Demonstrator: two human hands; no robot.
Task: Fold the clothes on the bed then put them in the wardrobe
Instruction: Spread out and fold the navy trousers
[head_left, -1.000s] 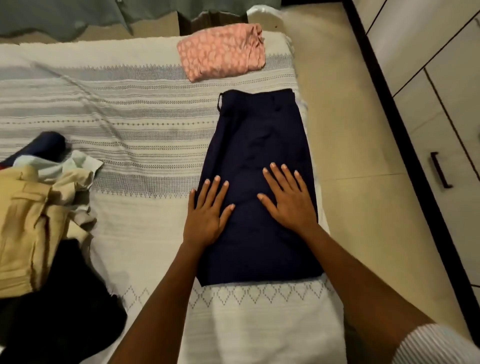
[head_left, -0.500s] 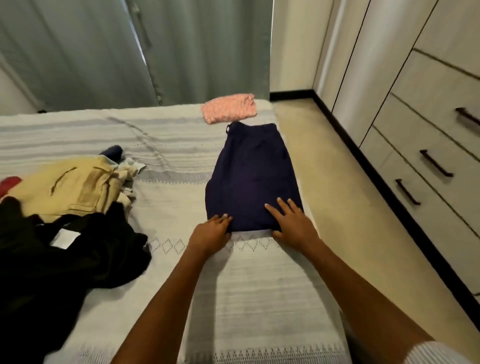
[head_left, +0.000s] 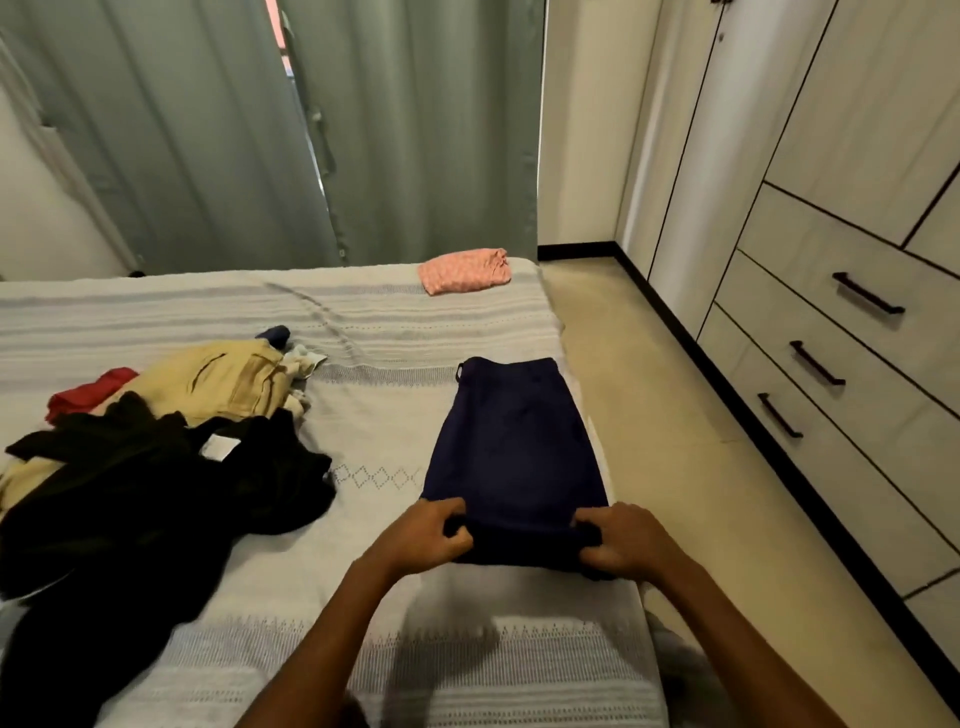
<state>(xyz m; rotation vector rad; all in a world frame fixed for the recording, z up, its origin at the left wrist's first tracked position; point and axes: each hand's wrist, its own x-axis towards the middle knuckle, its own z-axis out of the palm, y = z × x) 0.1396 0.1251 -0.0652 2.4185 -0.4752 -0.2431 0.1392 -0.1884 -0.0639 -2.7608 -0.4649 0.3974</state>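
A navy blue garment (head_left: 514, 441) lies flat along the right side of the bed (head_left: 374, 353), folded lengthwise. My left hand (head_left: 423, 535) grips its near left corner and my right hand (head_left: 621, 540) grips its near right corner, with the near hem lifted off the bed. A folded pink patterned garment (head_left: 465, 270) sits at the bed's far right corner. An unfolded pile lies on the left: beige trousers (head_left: 228, 379), black clothes (head_left: 140, 499) and a red piece (head_left: 88, 395).
The wardrobe (head_left: 841, 291) with drawers and dark handles stands along the right wall, across a strip of beige floor (head_left: 670, 415). Grey-green curtains (head_left: 291, 130) hang behind the bed.
Both hands slid from the garment's middle to its near edge, then curled round the corners and raised the hem. The view tilted up, showing the curtains and wardrobe.
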